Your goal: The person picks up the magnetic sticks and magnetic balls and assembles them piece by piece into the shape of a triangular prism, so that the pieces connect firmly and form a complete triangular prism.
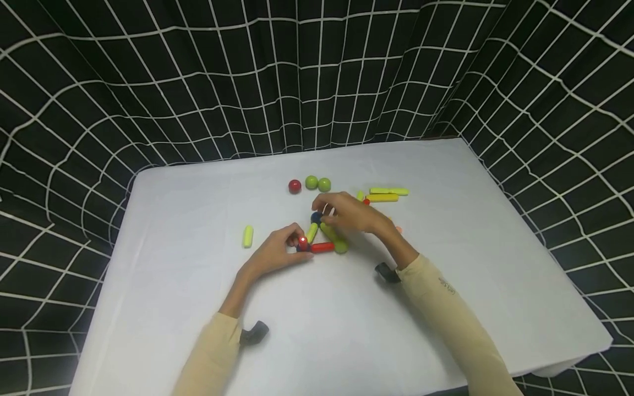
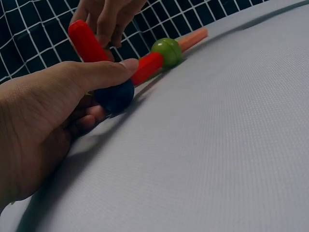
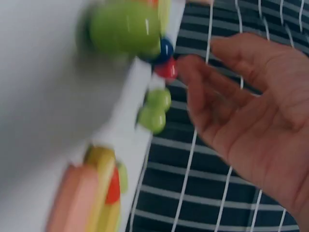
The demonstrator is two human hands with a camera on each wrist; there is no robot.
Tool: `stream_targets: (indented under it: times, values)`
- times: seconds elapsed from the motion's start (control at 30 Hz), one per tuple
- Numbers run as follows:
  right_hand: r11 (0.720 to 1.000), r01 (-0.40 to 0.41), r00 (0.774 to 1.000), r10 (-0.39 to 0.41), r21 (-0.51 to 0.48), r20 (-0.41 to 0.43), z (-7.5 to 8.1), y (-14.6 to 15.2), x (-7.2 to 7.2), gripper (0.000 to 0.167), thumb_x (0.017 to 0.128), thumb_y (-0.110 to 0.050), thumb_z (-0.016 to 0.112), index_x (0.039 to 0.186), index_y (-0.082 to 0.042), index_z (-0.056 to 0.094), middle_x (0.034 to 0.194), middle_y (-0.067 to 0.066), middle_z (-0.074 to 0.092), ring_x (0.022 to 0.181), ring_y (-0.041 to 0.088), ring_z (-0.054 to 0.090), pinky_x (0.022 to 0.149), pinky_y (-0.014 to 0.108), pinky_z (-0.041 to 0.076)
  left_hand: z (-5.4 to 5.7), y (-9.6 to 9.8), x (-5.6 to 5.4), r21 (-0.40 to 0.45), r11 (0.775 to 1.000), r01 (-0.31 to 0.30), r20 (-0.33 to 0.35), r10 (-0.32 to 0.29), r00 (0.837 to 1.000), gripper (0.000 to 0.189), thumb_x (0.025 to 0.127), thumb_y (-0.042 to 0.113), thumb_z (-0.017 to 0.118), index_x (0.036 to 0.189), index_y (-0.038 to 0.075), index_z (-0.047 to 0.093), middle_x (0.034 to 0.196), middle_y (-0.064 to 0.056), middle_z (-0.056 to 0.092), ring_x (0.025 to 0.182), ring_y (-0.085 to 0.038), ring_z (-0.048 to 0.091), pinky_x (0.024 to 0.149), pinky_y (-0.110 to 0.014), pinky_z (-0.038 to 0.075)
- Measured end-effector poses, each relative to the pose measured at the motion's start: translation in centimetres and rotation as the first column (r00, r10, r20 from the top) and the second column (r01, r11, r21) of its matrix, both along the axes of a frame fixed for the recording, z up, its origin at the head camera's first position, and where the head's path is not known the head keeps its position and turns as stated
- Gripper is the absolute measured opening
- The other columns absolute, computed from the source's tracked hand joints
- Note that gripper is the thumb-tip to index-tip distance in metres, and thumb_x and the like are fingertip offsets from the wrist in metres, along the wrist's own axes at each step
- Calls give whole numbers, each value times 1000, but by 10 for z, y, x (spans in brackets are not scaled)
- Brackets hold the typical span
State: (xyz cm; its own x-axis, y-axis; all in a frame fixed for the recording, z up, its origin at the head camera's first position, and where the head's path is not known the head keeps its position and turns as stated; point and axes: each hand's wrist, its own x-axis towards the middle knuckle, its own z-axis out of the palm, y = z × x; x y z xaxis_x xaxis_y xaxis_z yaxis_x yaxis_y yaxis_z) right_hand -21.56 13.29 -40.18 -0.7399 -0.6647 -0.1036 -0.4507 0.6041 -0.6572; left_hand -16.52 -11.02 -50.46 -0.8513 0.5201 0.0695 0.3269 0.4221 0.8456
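My left hand pinches a dark blue ball between thumb and fingers. A red stick stands up from that ball. Another red stick runs from it to a green ball, and a peach stick shows beyond the green ball. Yellow-green sticks lead towards a second dark blue ball. Over this second ball hovers my right hand, its fingers loosely bent. The right wrist view shows nothing in its grasp; whether a fingertip touches the ball I cannot tell.
Behind the hands sit a red ball and two green balls. One yellow-green stick lies at the left. Yellow-green sticks and a yellow stick lie beyond the right hand on the white tabletop.
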Motion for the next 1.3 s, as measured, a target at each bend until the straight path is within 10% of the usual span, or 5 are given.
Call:
stream_targets:
  times: [0.2,0.67,0.8,0.93,1.3]
  values:
    - [940,265,961,-241,212,-133,-3,32,-24,40,96,7,63,135,-1,64,135,19,66,126,35,62,109,50,52,-2,1,0,-44,999,-13,4,13,1000,34,87,36,86,106,26,60,92,5,62,91,-15,58,83,-28,49]
    - [881,305,910,-158,361,-383,-30,57,-39,25,93,-6,77,118,-7,75,113,12,71,103,31,62,99,48,52,0,-2,1,-62,998,-27,3,27,1000,35,86,35,86,108,25,60,92,4,63,91,-16,57,83,-28,49]
    - [962,242,952,-210,127,-220,-17,54,-23,28,92,-4,76,120,-2,71,114,14,70,106,31,64,98,47,54,0,-1,1,-62,998,-25,0,25,1000,35,87,36,85,109,24,61,94,4,62,92,-15,57,84,-28,49]
    - [998,56,998,-56,-38,12,-5,52,-3,25,92,-6,75,117,-5,71,109,7,74,102,23,67,93,42,57,-1,0,0,-57,998,-33,-7,33,999,35,87,37,85,108,24,60,93,3,61,91,-16,57,82,-29,48]
    - [988,-151,984,146,43,98,-10,49,13,26,87,-2,77,110,-12,74,108,-1,77,101,14,70,96,39,59,-1,2,0,-59,997,-47,-3,47,999,35,87,38,85,109,25,61,93,3,60,89,-15,55,79,-27,46]
